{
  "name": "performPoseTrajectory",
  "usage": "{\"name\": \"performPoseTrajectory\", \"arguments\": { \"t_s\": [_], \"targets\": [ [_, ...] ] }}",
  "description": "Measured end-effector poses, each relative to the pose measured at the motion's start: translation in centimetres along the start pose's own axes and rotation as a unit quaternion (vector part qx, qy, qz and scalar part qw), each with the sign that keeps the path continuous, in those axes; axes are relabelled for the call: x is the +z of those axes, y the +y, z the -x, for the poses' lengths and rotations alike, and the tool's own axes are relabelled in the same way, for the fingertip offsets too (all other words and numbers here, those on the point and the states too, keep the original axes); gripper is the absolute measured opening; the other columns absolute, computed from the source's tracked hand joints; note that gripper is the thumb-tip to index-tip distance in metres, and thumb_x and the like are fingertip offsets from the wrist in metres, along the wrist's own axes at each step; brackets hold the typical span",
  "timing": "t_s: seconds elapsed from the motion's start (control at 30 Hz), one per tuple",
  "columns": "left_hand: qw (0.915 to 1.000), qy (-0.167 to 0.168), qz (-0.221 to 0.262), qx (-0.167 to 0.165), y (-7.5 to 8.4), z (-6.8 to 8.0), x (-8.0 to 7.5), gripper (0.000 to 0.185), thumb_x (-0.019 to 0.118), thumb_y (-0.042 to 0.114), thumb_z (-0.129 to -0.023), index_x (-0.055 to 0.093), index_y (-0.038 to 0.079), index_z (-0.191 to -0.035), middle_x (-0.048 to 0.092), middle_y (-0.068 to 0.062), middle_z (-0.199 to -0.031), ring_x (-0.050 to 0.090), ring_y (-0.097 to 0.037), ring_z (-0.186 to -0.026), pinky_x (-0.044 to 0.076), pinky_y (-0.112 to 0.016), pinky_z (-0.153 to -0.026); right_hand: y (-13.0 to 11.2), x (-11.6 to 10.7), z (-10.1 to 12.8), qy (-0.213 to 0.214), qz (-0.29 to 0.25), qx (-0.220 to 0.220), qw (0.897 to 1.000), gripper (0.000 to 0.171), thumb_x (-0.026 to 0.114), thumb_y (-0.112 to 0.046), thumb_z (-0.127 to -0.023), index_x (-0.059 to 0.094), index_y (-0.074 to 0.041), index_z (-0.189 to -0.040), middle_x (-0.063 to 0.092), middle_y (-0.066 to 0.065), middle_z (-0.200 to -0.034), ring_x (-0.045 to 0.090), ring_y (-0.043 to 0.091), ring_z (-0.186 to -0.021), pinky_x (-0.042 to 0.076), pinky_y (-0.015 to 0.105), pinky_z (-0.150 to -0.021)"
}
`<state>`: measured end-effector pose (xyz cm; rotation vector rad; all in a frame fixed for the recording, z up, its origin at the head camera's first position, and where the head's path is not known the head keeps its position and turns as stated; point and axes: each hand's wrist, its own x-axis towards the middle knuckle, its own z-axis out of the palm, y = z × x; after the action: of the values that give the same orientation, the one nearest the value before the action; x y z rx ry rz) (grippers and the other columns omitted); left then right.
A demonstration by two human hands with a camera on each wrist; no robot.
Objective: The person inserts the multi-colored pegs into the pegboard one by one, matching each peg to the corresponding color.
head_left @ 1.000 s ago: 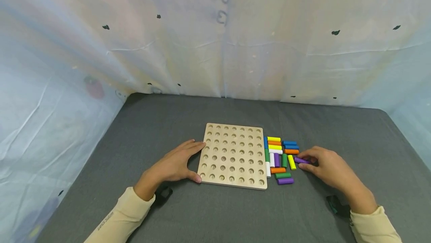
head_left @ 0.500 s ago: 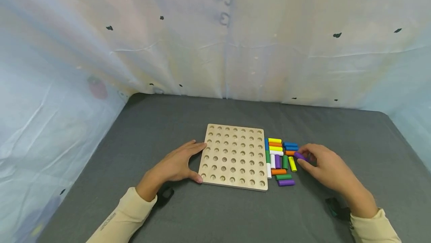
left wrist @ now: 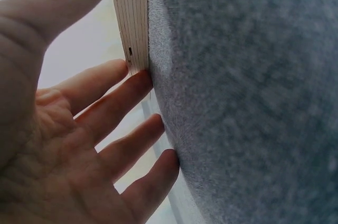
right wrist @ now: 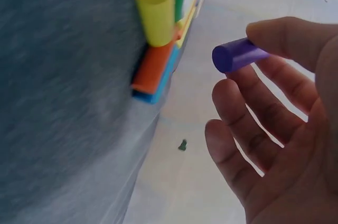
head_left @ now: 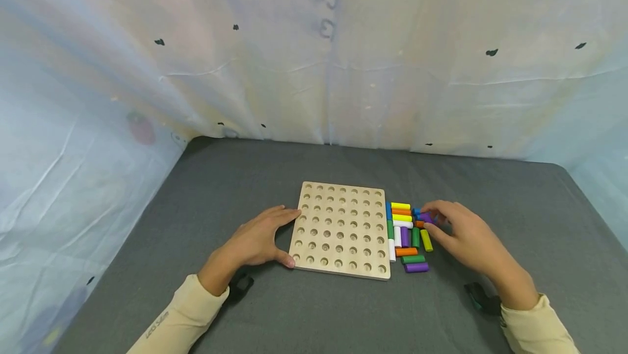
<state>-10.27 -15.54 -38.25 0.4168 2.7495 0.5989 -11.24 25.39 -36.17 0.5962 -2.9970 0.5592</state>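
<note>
In the head view a square wooden pegboard (head_left: 339,230) lies flat on the grey table (head_left: 314,310), every one of its round holes open with no peg standing in any. Along its right edge a cluster of coloured pegs (head_left: 406,234) lies on its sides, yellow, orange, white, green, purple and blue, packed close and touching the board's rim. The left hand (head_left: 255,240) rests on the table against the board's left edge, fingers straight along it and thumb at the near left corner. The right hand (head_left: 466,237) hovers at the right side of the cluster, thumb and forefinger pinching a purple peg (head_left: 426,217) lifted above the blue and orange ones. Bare table spreads wide in front of, behind and to either side of the board, ending at the pale sheeted walls (head_left: 314,59). In the left wrist view the left hand's fingers (left wrist: 113,102) lie extended, their tips against the board's layered side (left wrist: 134,20) and the grey surface. In the right wrist view the purple peg (right wrist: 237,55) is held between thumb and forefinger, clear of the table, while the other fingers hang loosely spread; a yellow peg (right wrist: 156,10), an orange peg (right wrist: 153,68) and a blue peg (right wrist: 158,87) lie just beside it.
</note>
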Motion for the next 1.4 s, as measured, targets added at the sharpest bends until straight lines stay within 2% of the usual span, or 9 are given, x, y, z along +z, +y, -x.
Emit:
{"name": "performPoseTrajectory", "arguments": {
  "t_s": [0.1,0.2,0.37,0.47,0.6,0.97,1.17,1.4],
  "targets": [
    [1.0000,0.001,-0.003,-0.008,0.1,0.1,0.1,0.105,0.091,0.048,-0.061,0.042,0.030,-0.152,0.039,0.000,-0.160,0.031,-0.028,-0.150,0.033,-0.074,-0.104,-0.6,-0.1,-0.4,0.004,-0.011,-0.005,1.000,0.024,0.071,-0.021,-0.093,0.064,-0.016,-0.116,0.069,0.001,-0.103,0.061,0.019,-0.092,0.052,0.045,-0.079],
    [1.0000,0.001,0.000,-0.009,0.2,0.2,0.2,0.105,0.092,0.047,-0.061,0.042,0.030,-0.152,0.039,0.002,-0.160,0.031,-0.026,-0.151,0.035,-0.069,-0.106,-1.3,-0.3,-0.9,-0.002,-0.017,0.004,1.000,0.024,0.070,-0.023,-0.093,0.062,-0.017,-0.115,0.071,0.002,-0.105,0.065,0.023,-0.096,0.053,0.049,-0.082],
    [0.9999,0.000,0.003,-0.016,0.4,0.2,0.5,0.105,0.092,0.045,-0.061,0.042,0.031,-0.152,0.039,0.003,-0.160,0.031,-0.025,-0.151,0.036,-0.064,-0.108,-2.2,-0.3,-1.8,-0.008,-0.023,0.005,1.000,0.022,0.070,-0.026,-0.094,0.062,-0.018,-0.112,0.073,0.003,-0.105,0.068,0.024,-0.097,0.055,0.050,-0.083],
    [0.9998,0.000,0.000,-0.018,0.4,0.2,0.4,0.105,0.092,0.046,-0.061,0.041,0.033,-0.152,0.038,0.002,-0.160,0.031,-0.025,-0.151,0.035,-0.067,-0.107,-2.6,-0.1,-2.5,-0.004,-0.024,-0.008,1.000,0.022,0.071,-0.027,-0.093,0.063,-0.017,-0.111,0.073,0.002,-0.104,0.068,0.024,-0.098,0.055,0.051,-0.086],
    [0.9999,0.001,-0.003,-0.014,0.4,0.0,0.3,0.104,0.092,0.046,-0.062,0.042,0.033,-0.152,0.038,0.002,-0.160,0.032,-0.025,-0.151,0.034,-0.071,-0.105,-3.3,-0.1,-3.6,-0.001,-0.032,-0.028,0.999,0.022,0.071,-0.027,-0.093,0.065,-0.017,-0.112,0.072,0.000,-0.105,0.068,0.023,-0.100,0.054,0.051,-0.087],
    [1.0000,0.002,-0.001,-0.007,0.3,0.1,0.0,0.104,0.092,0.045,-0.062,0.042,0.030,-0.152,0.039,0.001,-0.160,0.031,-0.025,-0.151,0.036,-0.067,-0.106,-6.7,0.3,-7.9,-0.021,-0.072,-0.066,0.995,0.021,0.069,-0.025,-0.095,0.067,-0.018,-0.115,0.073,-0.001,-0.106,0.069,0.020,-0.099,0.054,0.047,-0.087],
    [1.0000,-0.003,-0.001,-0.009,0.1,0.1,0.1,0.105,0.091,0.046,-0.062,0.041,0.030,-0.153,0.037,0.001,-0.161,0.031,-0.026,-0.151,0.035,-0.068,-0.107,-8.4,1.3,-10.1,-0.030,-0.098,-0.080,0.992,0.023,0.069,-0.026,-0.095,0.068,-0.017,-0.117,0.074,-0.002,-0.104,0.069,0.018,-0.098,0.053,0.044,-0.083],
    [0.9999,-0.003,0.002,-0.015,-0.2,0.4,0.1,0.105,0.091,0.048,-0.062,0.041,0.032,-0.153,0.037,0.002,-0.161,0.030,-0.025,-0.151,0.035,-0.068,-0.107,-10.5,3.0,-12.4,-0.042,-0.126,-0.094,0.987,0.025,0.069,-0.025,-0.095,0.067,-0.014,-0.118,0.074,0.000,-0.107,0.070,0.021,-0.101,0.054,0.043,-0.087]
  ]
}}
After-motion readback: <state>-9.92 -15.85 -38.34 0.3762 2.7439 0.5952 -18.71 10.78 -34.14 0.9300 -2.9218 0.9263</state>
